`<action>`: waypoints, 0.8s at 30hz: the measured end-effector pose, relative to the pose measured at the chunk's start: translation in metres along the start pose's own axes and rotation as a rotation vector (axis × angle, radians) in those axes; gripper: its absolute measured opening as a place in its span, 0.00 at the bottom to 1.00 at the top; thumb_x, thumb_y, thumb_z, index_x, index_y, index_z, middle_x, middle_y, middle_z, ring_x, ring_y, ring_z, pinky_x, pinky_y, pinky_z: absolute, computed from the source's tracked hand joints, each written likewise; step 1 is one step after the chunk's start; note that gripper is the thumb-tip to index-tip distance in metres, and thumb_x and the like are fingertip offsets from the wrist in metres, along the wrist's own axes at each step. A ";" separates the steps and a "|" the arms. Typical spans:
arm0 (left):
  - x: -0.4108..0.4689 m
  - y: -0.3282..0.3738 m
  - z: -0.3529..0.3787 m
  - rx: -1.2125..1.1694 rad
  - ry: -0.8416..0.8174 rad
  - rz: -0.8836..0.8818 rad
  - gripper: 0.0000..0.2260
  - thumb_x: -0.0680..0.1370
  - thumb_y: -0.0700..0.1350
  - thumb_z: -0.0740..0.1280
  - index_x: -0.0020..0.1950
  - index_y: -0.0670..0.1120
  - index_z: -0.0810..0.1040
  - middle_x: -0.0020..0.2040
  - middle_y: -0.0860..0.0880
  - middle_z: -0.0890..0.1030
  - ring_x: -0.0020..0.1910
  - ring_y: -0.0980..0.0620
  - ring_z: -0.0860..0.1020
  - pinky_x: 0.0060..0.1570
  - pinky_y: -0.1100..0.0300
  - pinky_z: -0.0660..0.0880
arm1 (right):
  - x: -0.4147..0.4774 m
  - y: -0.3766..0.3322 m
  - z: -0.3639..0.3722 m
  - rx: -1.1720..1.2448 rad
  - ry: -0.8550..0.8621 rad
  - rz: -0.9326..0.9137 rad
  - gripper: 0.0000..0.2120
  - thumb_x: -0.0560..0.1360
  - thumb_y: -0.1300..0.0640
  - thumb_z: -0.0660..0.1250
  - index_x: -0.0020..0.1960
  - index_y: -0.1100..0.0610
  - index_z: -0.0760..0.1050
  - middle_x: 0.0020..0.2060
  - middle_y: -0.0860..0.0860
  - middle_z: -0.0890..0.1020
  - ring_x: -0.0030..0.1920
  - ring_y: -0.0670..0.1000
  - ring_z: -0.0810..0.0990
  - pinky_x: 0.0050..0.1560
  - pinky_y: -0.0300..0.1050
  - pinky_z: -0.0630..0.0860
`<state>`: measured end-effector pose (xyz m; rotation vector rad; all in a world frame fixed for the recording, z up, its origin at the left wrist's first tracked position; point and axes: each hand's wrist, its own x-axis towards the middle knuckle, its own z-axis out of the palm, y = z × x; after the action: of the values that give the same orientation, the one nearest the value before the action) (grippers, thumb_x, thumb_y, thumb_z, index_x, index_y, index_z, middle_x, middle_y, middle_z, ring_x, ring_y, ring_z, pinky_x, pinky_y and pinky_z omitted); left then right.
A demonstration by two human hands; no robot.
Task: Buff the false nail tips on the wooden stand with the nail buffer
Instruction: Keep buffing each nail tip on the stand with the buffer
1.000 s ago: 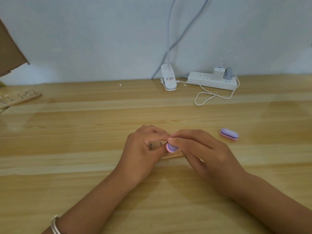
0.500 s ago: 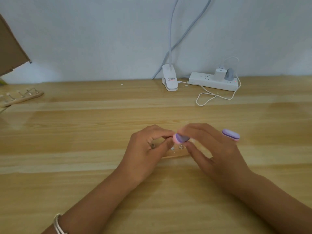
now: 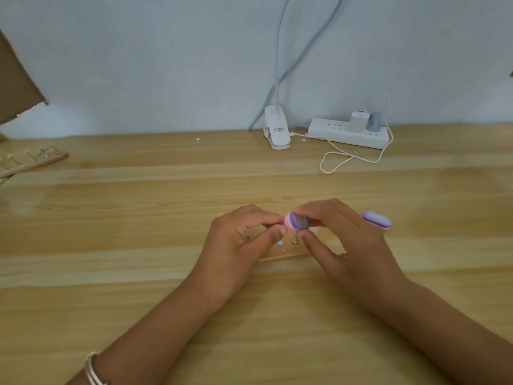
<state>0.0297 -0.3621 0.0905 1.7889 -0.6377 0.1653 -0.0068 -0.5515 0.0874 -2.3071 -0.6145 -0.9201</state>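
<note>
Buffer: nail buffer (image 3: 296, 221) pinched in right hand (image 3: 341, 240), just above the false nail tips (image 3: 280, 243).
Stand: wooden stand (image 3: 286, 255) flat on table (image 3: 138, 218), mostly under both hands.
Left hand (image 3: 236, 245): curled over stand's left end; what it pinches, we can't tell.
Progress: we judge buffing underway; finished tips unreadable.
Spare: second buffer (image 3: 377, 220) beside right hand.

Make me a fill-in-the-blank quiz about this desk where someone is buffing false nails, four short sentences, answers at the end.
1. The right hand pinches the nail buffer, which is pink and ___.
2. A second buffer lies on the table to the ___ of that hand.
3. The bracelet is on the ___ wrist.
4. The power strip at the back is ___ in colour.
Missing words: purple; right; left; white.
</note>
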 end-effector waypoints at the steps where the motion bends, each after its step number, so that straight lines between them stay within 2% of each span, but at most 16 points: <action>1: 0.000 0.000 0.000 0.000 0.002 0.001 0.04 0.75 0.44 0.72 0.48 0.50 0.85 0.41 0.53 0.83 0.42 0.54 0.80 0.43 0.54 0.76 | 0.000 0.002 0.000 0.024 -0.004 0.022 0.12 0.74 0.69 0.71 0.56 0.61 0.81 0.49 0.49 0.82 0.50 0.43 0.80 0.56 0.25 0.67; 4: 0.000 0.000 0.001 0.011 0.017 0.006 0.04 0.75 0.45 0.71 0.47 0.50 0.86 0.41 0.53 0.83 0.43 0.53 0.81 0.42 0.53 0.77 | 0.000 0.007 -0.003 0.080 0.045 0.066 0.14 0.74 0.71 0.73 0.58 0.60 0.80 0.50 0.47 0.82 0.51 0.45 0.82 0.54 0.41 0.78; 5: 0.000 -0.001 0.001 0.012 0.018 0.005 0.04 0.75 0.45 0.72 0.47 0.50 0.86 0.41 0.53 0.83 0.43 0.53 0.81 0.42 0.52 0.77 | 0.000 0.007 -0.003 0.077 0.063 0.049 0.14 0.74 0.71 0.73 0.58 0.61 0.80 0.50 0.47 0.82 0.51 0.44 0.82 0.54 0.41 0.78; 8: -0.001 0.000 0.000 0.003 0.004 0.025 0.05 0.75 0.46 0.72 0.49 0.51 0.86 0.41 0.53 0.83 0.42 0.53 0.81 0.42 0.56 0.77 | -0.002 0.003 0.000 -0.019 0.053 -0.102 0.11 0.76 0.68 0.68 0.57 0.62 0.81 0.51 0.51 0.82 0.54 0.44 0.79 0.60 0.27 0.67; 10: -0.001 0.001 0.000 0.023 0.001 0.042 0.06 0.74 0.48 0.71 0.49 0.53 0.86 0.41 0.54 0.82 0.42 0.53 0.81 0.43 0.59 0.76 | -0.001 0.004 0.000 -0.050 0.022 -0.139 0.10 0.76 0.67 0.66 0.56 0.63 0.81 0.51 0.54 0.82 0.54 0.47 0.79 0.60 0.25 0.64; 12: -0.001 0.001 0.000 0.033 0.009 0.040 0.05 0.74 0.47 0.71 0.49 0.52 0.86 0.41 0.54 0.82 0.42 0.53 0.81 0.43 0.57 0.76 | 0.001 0.006 -0.001 -0.088 0.041 -0.121 0.10 0.74 0.70 0.69 0.54 0.63 0.82 0.50 0.55 0.83 0.52 0.47 0.79 0.58 0.23 0.62; 14: -0.001 0.000 0.001 0.030 0.004 0.034 0.05 0.74 0.46 0.72 0.49 0.51 0.86 0.40 0.54 0.82 0.41 0.53 0.80 0.43 0.55 0.77 | 0.001 0.005 -0.001 -0.106 0.052 -0.128 0.11 0.72 0.71 0.70 0.53 0.64 0.83 0.49 0.55 0.83 0.51 0.47 0.79 0.58 0.22 0.62; 17: -0.001 -0.001 0.000 0.043 -0.002 0.042 0.06 0.74 0.45 0.72 0.49 0.50 0.86 0.40 0.56 0.82 0.42 0.54 0.80 0.43 0.57 0.76 | -0.003 0.002 0.001 -0.090 0.036 -0.191 0.10 0.75 0.70 0.69 0.54 0.64 0.83 0.50 0.56 0.84 0.51 0.49 0.80 0.59 0.26 0.66; 21: -0.001 0.000 0.001 0.065 -0.015 0.034 0.05 0.75 0.44 0.72 0.48 0.50 0.86 0.39 0.55 0.82 0.40 0.55 0.80 0.42 0.62 0.74 | 0.000 0.006 -0.004 -0.130 0.038 -0.166 0.09 0.76 0.67 0.66 0.53 0.63 0.83 0.49 0.56 0.84 0.51 0.48 0.79 0.59 0.22 0.61; 24: -0.001 0.000 0.002 0.041 -0.007 0.028 0.05 0.74 0.45 0.73 0.48 0.50 0.86 0.39 0.54 0.82 0.41 0.54 0.80 0.42 0.62 0.74 | -0.004 0.003 0.000 -0.085 0.035 -0.198 0.10 0.75 0.70 0.69 0.53 0.64 0.83 0.49 0.56 0.84 0.50 0.50 0.81 0.57 0.28 0.68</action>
<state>0.0288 -0.3634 0.0893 1.8214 -0.6683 0.1927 -0.0077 -0.5545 0.0838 -2.3298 -0.8152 -1.0947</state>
